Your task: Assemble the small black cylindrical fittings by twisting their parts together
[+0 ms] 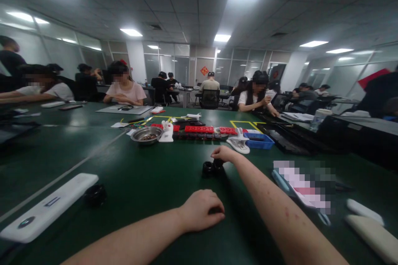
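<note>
My right hand (225,154) reaches forward over the table, its fingers closed on the top of a small black round piece (218,165). Right beside that piece, on its left, stands a black hollow round piece (207,168) with an open top. My left hand (202,210) rests on the table nearer to me. Its fingers curve loosely, with a gap between them and the thumb, and nothing shows in it. Another black round object (95,195) lies far to the left, next to a long white device (51,207).
Across the green table (149,182) are a metal bowl (146,136) with small parts, red blocks (199,129), white clamps (239,143) and a blue tray (259,140). A white case (365,211) lies right of my arm. Other people sit beyond.
</note>
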`<action>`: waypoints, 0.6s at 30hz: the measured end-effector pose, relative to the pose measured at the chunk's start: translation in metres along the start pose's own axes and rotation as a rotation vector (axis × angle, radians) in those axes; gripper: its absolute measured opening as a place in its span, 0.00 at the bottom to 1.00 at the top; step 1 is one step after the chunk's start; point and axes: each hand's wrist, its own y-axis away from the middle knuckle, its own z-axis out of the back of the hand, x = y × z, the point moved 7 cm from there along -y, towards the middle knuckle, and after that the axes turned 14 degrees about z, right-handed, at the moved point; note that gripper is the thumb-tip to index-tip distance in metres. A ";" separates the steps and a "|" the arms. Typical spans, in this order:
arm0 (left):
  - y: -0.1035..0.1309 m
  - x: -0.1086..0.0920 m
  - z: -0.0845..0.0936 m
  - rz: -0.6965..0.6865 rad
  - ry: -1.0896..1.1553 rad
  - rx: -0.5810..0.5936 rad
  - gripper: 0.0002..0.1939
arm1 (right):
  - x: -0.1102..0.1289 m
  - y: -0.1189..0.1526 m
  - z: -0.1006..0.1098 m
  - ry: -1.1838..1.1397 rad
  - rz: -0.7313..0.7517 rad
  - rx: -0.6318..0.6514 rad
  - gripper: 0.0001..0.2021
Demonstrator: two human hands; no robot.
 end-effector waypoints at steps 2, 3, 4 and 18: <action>0.000 0.000 -0.001 0.003 0.015 0.011 0.06 | -0.014 0.011 0.009 0.008 -0.032 -0.010 0.09; 0.000 -0.002 -0.002 -0.002 0.020 0.020 0.06 | -0.022 0.019 0.015 0.009 -0.045 -0.023 0.09; 0.001 -0.003 -0.002 -0.009 0.023 0.027 0.06 | -0.028 0.030 0.019 0.004 -0.052 -0.035 0.08; 0.015 -0.004 0.015 0.031 0.023 -0.091 0.33 | 0.037 0.178 -0.054 -0.319 0.251 -0.331 0.16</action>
